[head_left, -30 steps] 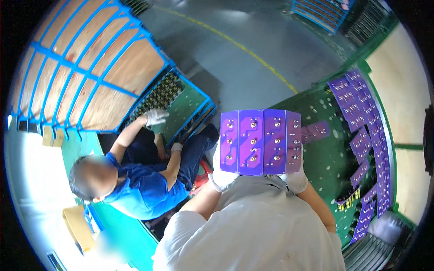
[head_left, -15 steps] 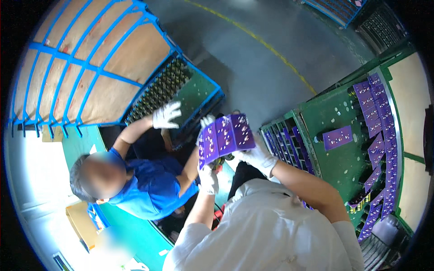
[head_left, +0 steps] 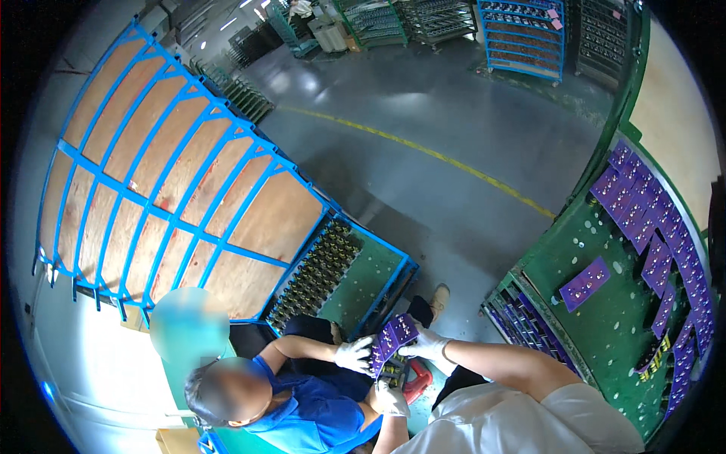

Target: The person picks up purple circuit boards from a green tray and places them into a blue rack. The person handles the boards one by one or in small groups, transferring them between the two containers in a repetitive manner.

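A bundle of purple packs (head_left: 394,336) with white spots, dark and yellowish parts showing beneath them, is at the lower middle. My gloved right hand (head_left: 428,344) grips its right side. From below, my gloved left hand (head_left: 391,399) is closed around the dark lower parts; some of its fingers are hidden. A co-worker in a blue shirt (head_left: 318,405) has a white-gloved hand (head_left: 354,354) against the left side of the same bundle. Just below the packs is a red object (head_left: 417,382), partly covered.
At left stands a blue-framed rack with wooden panels (head_left: 197,204), beside a tray of dark parts (head_left: 314,272). A green table (head_left: 556,344) at right bears purple packs along its far edge and a single pack (head_left: 584,284). Wheeled racks (head_left: 522,38) stand across the floor.
The view has tilted up, so the bundle appears lower. The co-worker's gloved hand, earlier raised apart with fingers spread, has come onto the bundle. Both my hands still hold it.
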The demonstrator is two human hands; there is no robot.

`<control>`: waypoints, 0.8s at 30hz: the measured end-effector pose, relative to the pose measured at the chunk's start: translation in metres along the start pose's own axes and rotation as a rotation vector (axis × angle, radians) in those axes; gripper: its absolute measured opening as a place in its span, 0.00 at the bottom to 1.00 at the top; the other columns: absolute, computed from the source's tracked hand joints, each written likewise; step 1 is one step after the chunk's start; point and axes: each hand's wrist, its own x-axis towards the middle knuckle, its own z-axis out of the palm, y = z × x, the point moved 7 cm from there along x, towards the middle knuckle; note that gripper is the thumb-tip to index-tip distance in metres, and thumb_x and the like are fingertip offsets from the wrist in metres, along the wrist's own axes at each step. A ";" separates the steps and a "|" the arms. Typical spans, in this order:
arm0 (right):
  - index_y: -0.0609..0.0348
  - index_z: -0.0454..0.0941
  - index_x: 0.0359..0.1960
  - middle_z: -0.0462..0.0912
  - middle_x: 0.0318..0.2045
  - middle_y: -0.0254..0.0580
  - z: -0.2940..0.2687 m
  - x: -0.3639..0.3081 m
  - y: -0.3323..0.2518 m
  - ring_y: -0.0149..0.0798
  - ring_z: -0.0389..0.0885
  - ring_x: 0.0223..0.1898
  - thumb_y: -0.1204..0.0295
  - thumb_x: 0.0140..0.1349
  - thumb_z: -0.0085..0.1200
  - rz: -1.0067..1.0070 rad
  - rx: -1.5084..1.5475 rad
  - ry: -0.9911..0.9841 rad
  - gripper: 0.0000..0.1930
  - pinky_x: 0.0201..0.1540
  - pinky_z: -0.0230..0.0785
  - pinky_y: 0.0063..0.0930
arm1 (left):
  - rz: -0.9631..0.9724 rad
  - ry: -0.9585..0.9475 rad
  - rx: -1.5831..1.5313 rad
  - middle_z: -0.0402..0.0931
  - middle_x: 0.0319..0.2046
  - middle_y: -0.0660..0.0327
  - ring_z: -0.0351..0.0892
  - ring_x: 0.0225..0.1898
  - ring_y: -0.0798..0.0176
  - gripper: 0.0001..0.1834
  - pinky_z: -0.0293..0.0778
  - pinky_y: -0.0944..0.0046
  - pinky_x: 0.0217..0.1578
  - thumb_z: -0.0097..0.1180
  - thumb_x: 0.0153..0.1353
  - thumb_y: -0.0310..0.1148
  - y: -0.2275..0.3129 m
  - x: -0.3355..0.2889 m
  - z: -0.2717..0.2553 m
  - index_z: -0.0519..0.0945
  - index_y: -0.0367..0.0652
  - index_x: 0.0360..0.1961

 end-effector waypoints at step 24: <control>0.63 0.73 0.48 0.80 0.40 0.42 -0.216 -0.337 -0.114 0.33 0.76 0.43 0.65 0.60 0.53 0.221 0.255 1.033 0.18 0.48 0.69 0.28 | 1.308 -1.202 0.994 0.66 0.57 0.48 0.62 0.60 0.44 0.17 0.59 0.49 0.59 0.54 0.58 0.28 0.029 -0.103 0.373 0.73 0.39 0.50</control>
